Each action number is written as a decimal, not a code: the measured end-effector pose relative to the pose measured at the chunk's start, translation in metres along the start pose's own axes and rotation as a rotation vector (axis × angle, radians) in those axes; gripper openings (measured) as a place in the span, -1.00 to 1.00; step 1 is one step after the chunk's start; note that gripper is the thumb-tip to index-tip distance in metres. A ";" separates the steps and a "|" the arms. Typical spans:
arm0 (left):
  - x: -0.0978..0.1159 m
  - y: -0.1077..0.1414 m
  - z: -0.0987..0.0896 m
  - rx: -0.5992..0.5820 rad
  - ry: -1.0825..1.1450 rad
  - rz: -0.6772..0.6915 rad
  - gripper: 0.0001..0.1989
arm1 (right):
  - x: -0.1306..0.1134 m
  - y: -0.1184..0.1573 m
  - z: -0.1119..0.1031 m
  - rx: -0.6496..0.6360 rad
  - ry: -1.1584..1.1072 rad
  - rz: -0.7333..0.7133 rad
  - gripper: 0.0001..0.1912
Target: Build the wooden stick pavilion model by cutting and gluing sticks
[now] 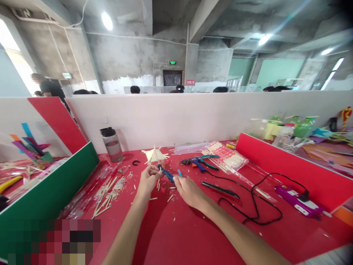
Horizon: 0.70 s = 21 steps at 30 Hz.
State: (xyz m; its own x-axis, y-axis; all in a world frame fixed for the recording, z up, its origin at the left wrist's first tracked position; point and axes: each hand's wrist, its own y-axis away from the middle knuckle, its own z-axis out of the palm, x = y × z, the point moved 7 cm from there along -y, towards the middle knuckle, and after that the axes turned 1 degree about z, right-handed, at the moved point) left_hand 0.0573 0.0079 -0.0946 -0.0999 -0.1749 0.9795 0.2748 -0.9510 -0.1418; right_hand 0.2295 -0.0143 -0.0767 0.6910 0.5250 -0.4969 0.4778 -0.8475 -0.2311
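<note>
My right hand (189,190) is closed around the blue handles of a pair of pliers (167,174), whose jaws point up and left. At the jaws, my left hand (149,177) pinches what looks like a short wooden stick (160,168), mostly covered by the fingers. Just beyond both hands stands a small model pavilion (155,155) made of pale wooden sticks, with a pointed roof. Its lower part is partly hidden by my left hand. Stick offcuts lie on the red table around my hands.
A hot glue gun (195,162), teal-handled pliers (210,162) and a black utility knife (220,189) lie right. A black cord runs to a purple power strip (299,201). Loose sticks (106,198) and a water bottle (111,144) are left. Green (52,195) and red (295,173) boards flank the table.
</note>
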 end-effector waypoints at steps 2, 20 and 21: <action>0.000 0.000 0.000 0.001 0.001 0.000 -0.64 | 0.001 0.000 0.000 0.005 0.021 0.002 -0.50; 0.010 0.001 0.001 -0.003 0.000 0.058 -0.62 | 0.005 -0.003 -0.001 -0.009 0.159 0.061 -0.49; 0.010 0.001 0.001 -0.001 -0.002 0.063 -0.62 | 0.005 -0.004 -0.002 -0.006 0.157 0.060 -0.48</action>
State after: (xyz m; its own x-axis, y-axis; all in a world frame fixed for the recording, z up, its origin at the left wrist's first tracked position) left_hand 0.0572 0.0058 -0.0851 -0.0803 -0.2337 0.9690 0.2799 -0.9383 -0.2031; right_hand 0.2322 -0.0083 -0.0768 0.7944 0.4793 -0.3731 0.4360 -0.8776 -0.1993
